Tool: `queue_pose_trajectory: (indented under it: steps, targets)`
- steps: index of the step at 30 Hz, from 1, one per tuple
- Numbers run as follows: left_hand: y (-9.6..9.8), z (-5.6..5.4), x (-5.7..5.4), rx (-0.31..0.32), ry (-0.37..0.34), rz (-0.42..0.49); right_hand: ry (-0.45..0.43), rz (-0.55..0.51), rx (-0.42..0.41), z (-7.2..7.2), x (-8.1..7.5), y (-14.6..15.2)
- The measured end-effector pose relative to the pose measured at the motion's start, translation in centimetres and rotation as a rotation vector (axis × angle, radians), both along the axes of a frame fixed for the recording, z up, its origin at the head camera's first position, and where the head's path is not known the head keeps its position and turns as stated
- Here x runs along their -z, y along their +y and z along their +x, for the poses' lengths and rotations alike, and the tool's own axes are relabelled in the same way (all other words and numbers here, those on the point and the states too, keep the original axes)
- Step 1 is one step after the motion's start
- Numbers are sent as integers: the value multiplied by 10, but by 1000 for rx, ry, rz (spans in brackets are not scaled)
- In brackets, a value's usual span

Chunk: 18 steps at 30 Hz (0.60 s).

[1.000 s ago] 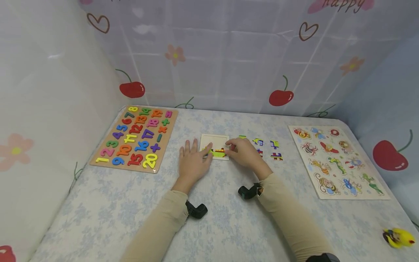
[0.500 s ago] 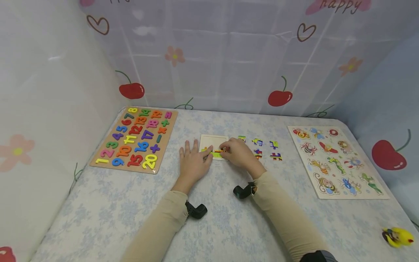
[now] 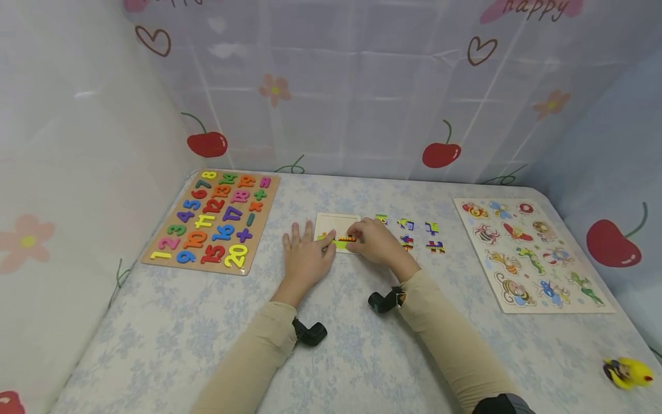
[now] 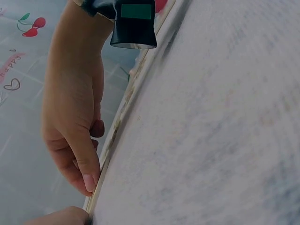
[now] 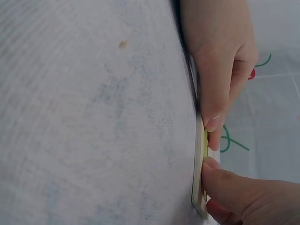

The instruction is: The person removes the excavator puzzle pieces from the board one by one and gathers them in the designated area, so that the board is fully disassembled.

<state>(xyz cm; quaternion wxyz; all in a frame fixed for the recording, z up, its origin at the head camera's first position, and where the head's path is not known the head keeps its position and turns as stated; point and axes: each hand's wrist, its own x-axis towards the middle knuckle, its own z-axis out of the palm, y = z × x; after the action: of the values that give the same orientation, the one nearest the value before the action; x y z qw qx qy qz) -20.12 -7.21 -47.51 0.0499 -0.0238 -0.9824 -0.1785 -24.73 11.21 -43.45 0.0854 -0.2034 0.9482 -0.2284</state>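
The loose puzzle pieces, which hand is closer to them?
Right: the right hand is beside the loose puzzle pieces; the left hand is farther, at the left edge of the frame.

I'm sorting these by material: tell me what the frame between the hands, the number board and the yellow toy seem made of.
Frame: probably bare wood, matte; pale beige, without glare.
Number board: likely wood or fibreboard, smooth; flat, tan face.
Yellow toy: perhaps plastic or rubber, smooth; rounded, moulded-looking body, too small to be sure.
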Motion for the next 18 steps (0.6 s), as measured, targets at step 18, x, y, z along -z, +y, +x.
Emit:
queue_pose_trajectory:
  steps: [18]
  targets:
    - [0, 2, -3, 3, -15, 1, -55, -191, 49, 7, -10, 18]
